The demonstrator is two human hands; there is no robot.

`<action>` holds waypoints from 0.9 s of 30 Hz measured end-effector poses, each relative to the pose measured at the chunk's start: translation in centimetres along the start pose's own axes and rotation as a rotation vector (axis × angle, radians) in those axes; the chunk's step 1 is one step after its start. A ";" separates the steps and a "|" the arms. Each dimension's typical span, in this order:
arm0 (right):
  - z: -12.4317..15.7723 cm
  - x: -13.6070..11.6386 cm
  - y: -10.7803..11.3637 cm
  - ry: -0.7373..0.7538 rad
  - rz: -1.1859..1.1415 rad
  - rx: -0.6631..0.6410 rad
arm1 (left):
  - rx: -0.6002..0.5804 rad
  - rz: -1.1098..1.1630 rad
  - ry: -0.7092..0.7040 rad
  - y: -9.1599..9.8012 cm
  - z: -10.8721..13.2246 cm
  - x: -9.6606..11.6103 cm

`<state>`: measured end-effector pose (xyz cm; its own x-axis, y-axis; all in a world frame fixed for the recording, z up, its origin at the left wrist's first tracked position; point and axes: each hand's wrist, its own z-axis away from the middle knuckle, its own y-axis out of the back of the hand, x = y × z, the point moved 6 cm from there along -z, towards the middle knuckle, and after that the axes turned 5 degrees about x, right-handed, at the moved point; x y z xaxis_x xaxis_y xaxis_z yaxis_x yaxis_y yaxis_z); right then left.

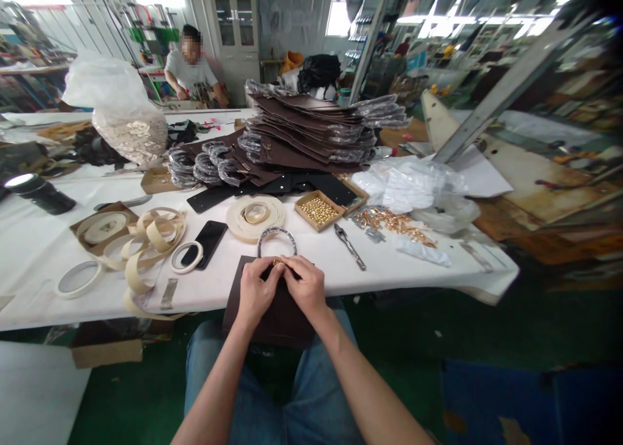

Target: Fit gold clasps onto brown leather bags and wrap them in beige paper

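Observation:
A dark brown bag panel point(280, 327) hangs over the table's front edge, above my knees. Its looped handle point(277, 231), wrapped in clear plastic, stands up at the top. My left hand point(257, 288) and my right hand point(306, 287) meet at the panel's top edge, just below the handle. Both are closed in a pinch, thumbs and fingertips together around a small gold-coloured metal fitting point(275, 261). My fingers cover most of the fitting, so its exact shape is hidden.
Brown bag panels point(302, 133) are stacked at the back. A box of gold studs point(318, 210), a punch-like metal tool point(349, 246) and loose gold fittings point(394, 221) lie to the right. Leftward are a phone point(210, 242), tape rolls point(80, 279) and beige strip point(139, 263). Another person point(192, 65) sits beyond.

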<state>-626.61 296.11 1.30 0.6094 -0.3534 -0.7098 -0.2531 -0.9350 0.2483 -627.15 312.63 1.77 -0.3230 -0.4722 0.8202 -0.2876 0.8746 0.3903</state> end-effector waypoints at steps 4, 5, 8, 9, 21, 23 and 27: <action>-0.9 -0.1 0.3 -0.062 -0.114 -0.078 | 0.011 -0.021 -0.001 0.2 0.0 -0.2; -1.1 -0.1 0.4 -0.084 -0.143 -0.083 | 0.007 -0.018 0.000 0.2 0.0 -0.2; -1.5 0.2 0.6 -0.128 -0.204 -0.083 | -0.011 0.006 0.007 0.2 -0.3 -0.3; -1.5 0.3 0.6 -0.128 -0.216 -0.087 | -0.019 0.018 0.011 0.2 -0.3 -0.2; -1.4 0.5 0.9 -0.136 -0.250 -0.151 | -0.059 0.077 0.053 0.8 -0.1 -0.3; -1.4 0.7 0.9 -0.176 -0.261 -0.150 | -0.048 0.077 0.058 0.7 -0.1 -0.4; -1.8 1.1 0.7 -0.291 -0.304 -0.169 | -0.039 0.039 -0.006 0.6 0.0 -0.2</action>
<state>-624.79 295.01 1.88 0.3943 -0.0622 -0.9169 0.0459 -0.9951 0.0872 -627.29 313.26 1.84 -0.3387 -0.4382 0.8326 -0.2391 0.8960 0.3742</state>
